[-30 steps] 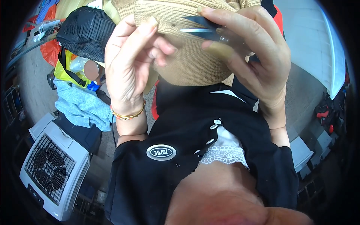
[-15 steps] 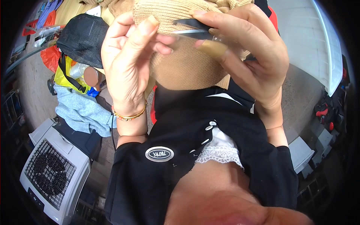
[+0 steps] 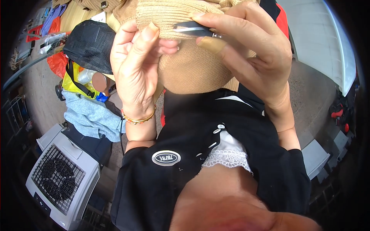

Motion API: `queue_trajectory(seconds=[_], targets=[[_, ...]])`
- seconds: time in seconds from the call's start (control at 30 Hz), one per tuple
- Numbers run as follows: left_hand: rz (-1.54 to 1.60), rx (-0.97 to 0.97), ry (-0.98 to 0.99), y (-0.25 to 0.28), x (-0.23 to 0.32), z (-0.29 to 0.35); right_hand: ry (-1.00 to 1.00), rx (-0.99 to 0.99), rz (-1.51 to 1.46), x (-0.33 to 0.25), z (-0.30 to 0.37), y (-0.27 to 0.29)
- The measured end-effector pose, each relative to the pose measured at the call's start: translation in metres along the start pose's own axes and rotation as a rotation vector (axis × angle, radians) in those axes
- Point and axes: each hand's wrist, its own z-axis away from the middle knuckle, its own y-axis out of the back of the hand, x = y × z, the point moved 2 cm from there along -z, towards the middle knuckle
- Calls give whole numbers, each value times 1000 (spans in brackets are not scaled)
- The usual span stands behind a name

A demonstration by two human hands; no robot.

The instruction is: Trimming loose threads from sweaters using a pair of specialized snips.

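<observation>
A tan knitted garment (image 3: 196, 73) is stretched up in front of my chest, its ribbed band (image 3: 158, 17) uppermost. My left hand (image 3: 135, 73) is closed on the left part of that band, the thumb in front and the fingers behind. Between the thumb and fingers of my right hand (image 3: 266, 54) is a small pair of thread snips (image 3: 189, 29) with dark blades. The blades point left and lie against the ribbing, close together. A tan cover sits on the right thumb. Whether a thread is between the blades is too small to tell.
More tan knitwear (image 3: 125, 13) lies on the wooden table beyond. To the left are a black mesh bag (image 3: 90, 46), a yellow bag (image 3: 75, 82), a light blue knit (image 3: 90, 115) and a white air cooler (image 3: 63, 177). A pale panel (image 3: 323, 42) stands at the right.
The snips' blades have come closer together and shifted slightly left along the ribbing. My left hand keeps its hold on the garment. The whole view has shifted a little.
</observation>
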Motion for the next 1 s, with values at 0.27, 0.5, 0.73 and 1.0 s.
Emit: queue_trajectory(seconds=[0.27, 0.5, 0.73, 1.0], targets=[[34, 22, 18, 3, -2, 1, -6, 29, -8, 0, 2, -2], [-16, 41, -24, 1, -4, 2, 153, 90, 69, 1, 1, -5], [14, 48, -11, 1, -4, 2, 74, 68, 41, 1, 2, -5], [15, 8, -76, 10, 7, -10, 56, 167, -153, 9, 7, -6]])
